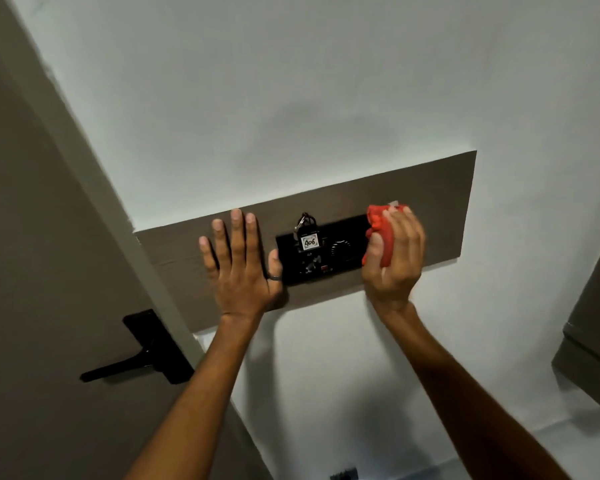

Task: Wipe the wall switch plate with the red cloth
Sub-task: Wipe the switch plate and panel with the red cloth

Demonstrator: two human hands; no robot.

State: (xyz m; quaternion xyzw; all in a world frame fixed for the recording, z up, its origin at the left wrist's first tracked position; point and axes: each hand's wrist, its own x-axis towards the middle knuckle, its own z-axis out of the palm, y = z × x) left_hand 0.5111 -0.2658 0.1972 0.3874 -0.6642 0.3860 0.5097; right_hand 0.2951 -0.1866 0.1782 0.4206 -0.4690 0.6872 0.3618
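A black switch plate (347, 265) sits in a brown wooden panel (430, 188) on the white wall. A key tag marked 406 (309, 242) hangs in its left part, and a round dial (341, 250) is at its middle. My right hand (395, 258) is closed around a bunched red cloth (383, 233) and presses it against the plate's right end, hiding that part. My left hand (238, 265) lies flat on the panel, fingers spread, thumb touching the plate's left edge. It holds nothing.
A grey-brown door (32, 271) with a black lever handle (132, 358) fills the left side. A grey cabinet corner (593, 341) juts in at the right edge. A dark socket (343, 474) shows low on the wall.
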